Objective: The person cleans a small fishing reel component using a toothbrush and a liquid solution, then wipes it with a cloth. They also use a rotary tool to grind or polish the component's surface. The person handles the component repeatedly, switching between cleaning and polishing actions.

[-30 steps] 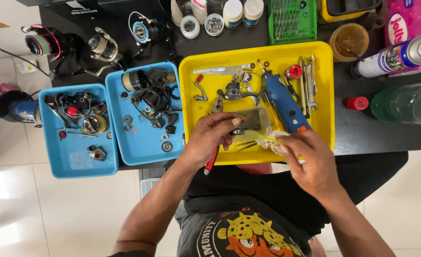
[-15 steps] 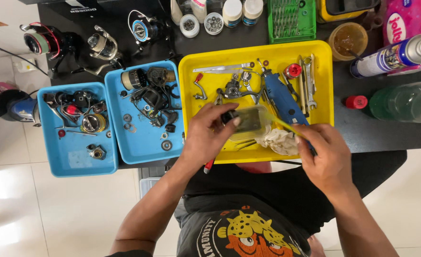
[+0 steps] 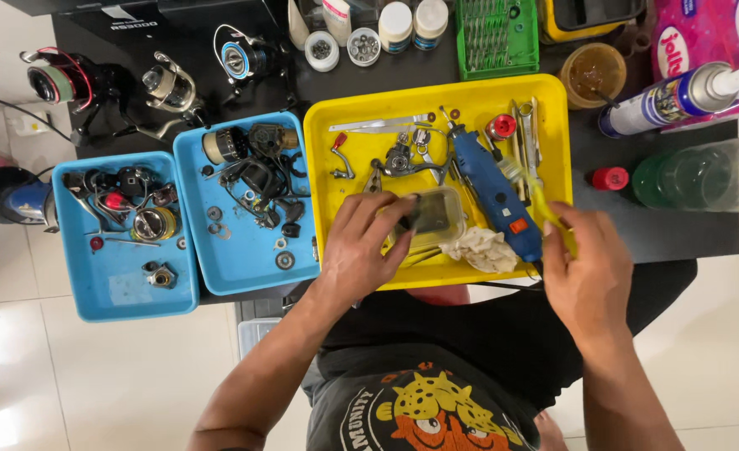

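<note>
Left hand (image 3: 361,246) is down over the near edge of the yellow tray (image 3: 336,159), fingers wrapped on a small clear plastic container (image 3: 436,219) with something dark inside, grip closed on it and steadying it flat on the tray floor. Right hand (image 3: 588,269) hovers at the tray's right near corner, grip pinched on a thin yellow-green tool (image 3: 538,194), probably a brush or pick, tip blurred, pointing up-tray past the blue rotary tool (image 3: 490,185). White rag (image 3: 485,248) lies crumpled just beside the container, between the two hands. Further up the tray: tweezers (image 3: 379,125), a metal reel part (image 3: 401,159), a red cap (image 3: 501,126), wrenches. Left of it two blue trays (image 3: 244,271) hold loose reel parts, washers, gears; fishing reels (image 3: 165,88) sit on the black tabletop (image 3: 678,230) behind, spray can (image 3: 674,100) and green bottle (image 3: 703,177) to the right. Step, as a judgement: cleaning or dipping a small part in the container, one hand bracing, the other bringing the tool over. Next move calls for swinging the tool tip left and down into the container opening without knocking the rotary tool, while the left hand keeps the container from sliding or tipping; whatever is in it can't be made out.
</note>
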